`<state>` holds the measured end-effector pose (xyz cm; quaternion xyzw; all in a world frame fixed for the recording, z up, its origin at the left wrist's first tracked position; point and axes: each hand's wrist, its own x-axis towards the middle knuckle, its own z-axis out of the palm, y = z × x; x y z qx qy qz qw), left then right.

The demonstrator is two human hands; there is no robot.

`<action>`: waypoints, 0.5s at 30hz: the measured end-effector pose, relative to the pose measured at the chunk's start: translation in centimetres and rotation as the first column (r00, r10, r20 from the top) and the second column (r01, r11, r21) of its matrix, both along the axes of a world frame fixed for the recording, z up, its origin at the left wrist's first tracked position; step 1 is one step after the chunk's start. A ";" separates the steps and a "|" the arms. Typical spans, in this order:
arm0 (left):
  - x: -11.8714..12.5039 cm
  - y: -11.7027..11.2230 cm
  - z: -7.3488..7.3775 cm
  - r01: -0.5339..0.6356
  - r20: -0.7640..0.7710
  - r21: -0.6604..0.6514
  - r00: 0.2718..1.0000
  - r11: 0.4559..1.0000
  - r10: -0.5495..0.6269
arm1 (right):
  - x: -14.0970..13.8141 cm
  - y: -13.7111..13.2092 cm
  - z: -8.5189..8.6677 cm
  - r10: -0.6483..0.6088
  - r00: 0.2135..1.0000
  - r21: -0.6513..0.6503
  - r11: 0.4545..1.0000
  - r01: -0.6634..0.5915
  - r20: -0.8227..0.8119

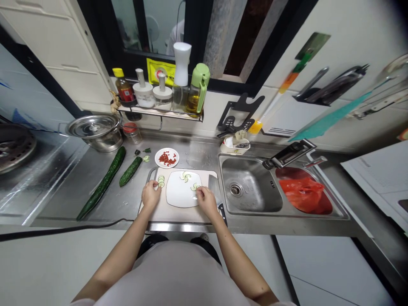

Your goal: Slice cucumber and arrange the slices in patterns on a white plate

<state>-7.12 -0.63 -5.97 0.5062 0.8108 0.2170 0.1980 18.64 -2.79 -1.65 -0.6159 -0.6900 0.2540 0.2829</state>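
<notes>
A white square plate (180, 196) lies on a pale cutting board (168, 216), with thin cucumber slices (185, 177) fanned in small groups at its top and right edge. My right hand (206, 200) reaches over the plate's right edge, fingers pinched on a cucumber slice (194, 186). On the left of the board my left hand (150, 194) has its thumb and fingers drawn together at the low end of a row of cucumber slices (161, 180). A knife (214, 185) rests along the board's right side, its black handle toward me, partly behind my right hand.
A small plate of chopped red pieces (167, 158) stands behind the board. Left of it lie a cut cucumber (130, 171), a long cucumber (103, 182) and a lidded steel pot (98, 129). A sink (251, 208) with a red bag (302, 193) is on the right.
</notes>
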 end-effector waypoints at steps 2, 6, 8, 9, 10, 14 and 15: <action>0.0 0.0 -0.1 0.000 0.022 0.007 1.000 1.000 -0.001 | -0.1 -0.1 0.0 0.000 1.000 0.000 1.000 0.000 0.000; 0.0 0.2 -0.4 -0.008 0.068 0.013 0.998 1.000 0.007 | -0.1 -0.2 -0.3 0.002 1.000 -0.006 1.000 -0.002 -0.013; 0.0 0.3 -0.6 -0.011 0.087 0.020 0.996 1.000 0.009 | -0.1 -0.3 -0.4 0.002 1.000 0.000 1.000 -0.002 -0.022; -0.1 0.3 -0.7 -0.011 0.098 0.027 0.995 1.000 0.008 | -0.1 -0.3 -0.5 0.002 1.000 0.003 1.000 -0.002 -0.027; -0.1 0.3 -0.8 -0.013 0.114 0.038 0.993 0.999 0.008 | 0.0 -0.4 -0.5 0.003 1.000 0.006 1.000 -0.003 -0.031; -0.5 0.2 -0.9 -0.051 0.262 0.100 0.965 0.994 0.024 | -0.1 -0.4 -0.4 0.011 0.999 0.011 1.000 -0.011 -0.049; -0.5 0.2 -0.8 -0.064 0.318 0.114 0.948 0.991 0.025 | -0.2 -0.4 -0.3 0.012 0.999 0.015 1.000 -0.011 -0.053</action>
